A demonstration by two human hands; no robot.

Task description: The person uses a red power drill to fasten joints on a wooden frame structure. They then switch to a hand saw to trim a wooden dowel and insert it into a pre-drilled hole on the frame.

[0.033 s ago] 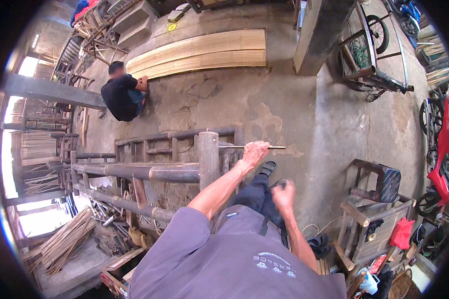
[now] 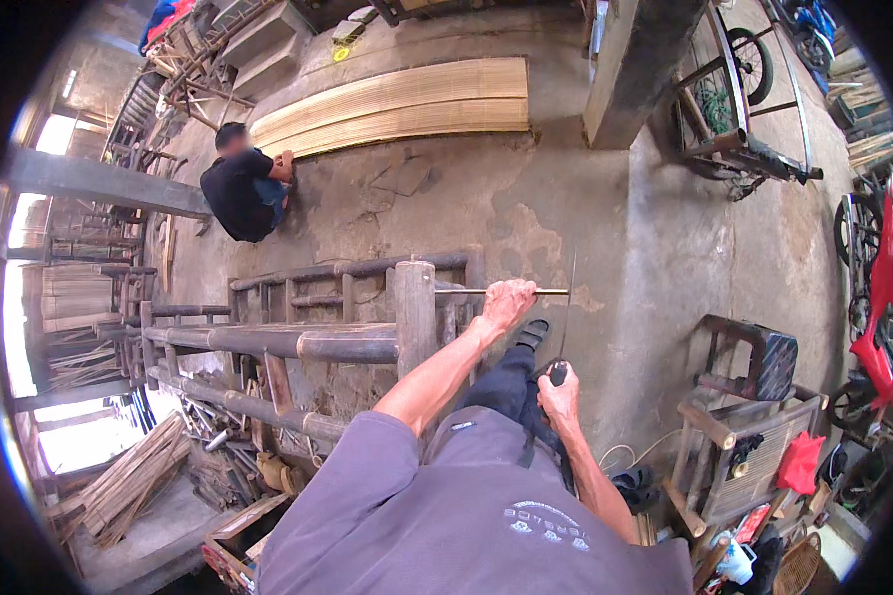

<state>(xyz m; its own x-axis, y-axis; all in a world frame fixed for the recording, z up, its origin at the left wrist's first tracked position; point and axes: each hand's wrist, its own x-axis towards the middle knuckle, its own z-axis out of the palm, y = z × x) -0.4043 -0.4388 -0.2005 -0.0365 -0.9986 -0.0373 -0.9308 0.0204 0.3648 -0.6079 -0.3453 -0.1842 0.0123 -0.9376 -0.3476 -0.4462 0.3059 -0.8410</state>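
Observation:
My left hand (image 2: 509, 304) is closed around a thin bamboo stick (image 2: 554, 292). The stick lies level, its left end against a thick upright post (image 2: 416, 315) of a bamboo bench frame (image 2: 347, 343). My right hand (image 2: 560, 401) grips the black handle of a saw (image 2: 559, 373). Seen nearly edge-on, the saw's thin blade runs away from me and crosses the stick close to its right end. Whether the blade has cut into the stick is too small to tell.
Far left, another person (image 2: 245, 193) crouches beside a long slatted bamboo mat (image 2: 397, 104) on the floor. A concrete pillar (image 2: 640, 79) and a wheeled cart (image 2: 739, 139) stand far right. Near right are a bamboo chair (image 2: 739, 456) and a dark stool (image 2: 754, 359); bamboo strips (image 2: 134, 476) lie at left.
My right hand, smeared by motion before, now shows sharply and slightly nearer to me, with the saw handle and blade visible. My left hand and the stick stay in place.

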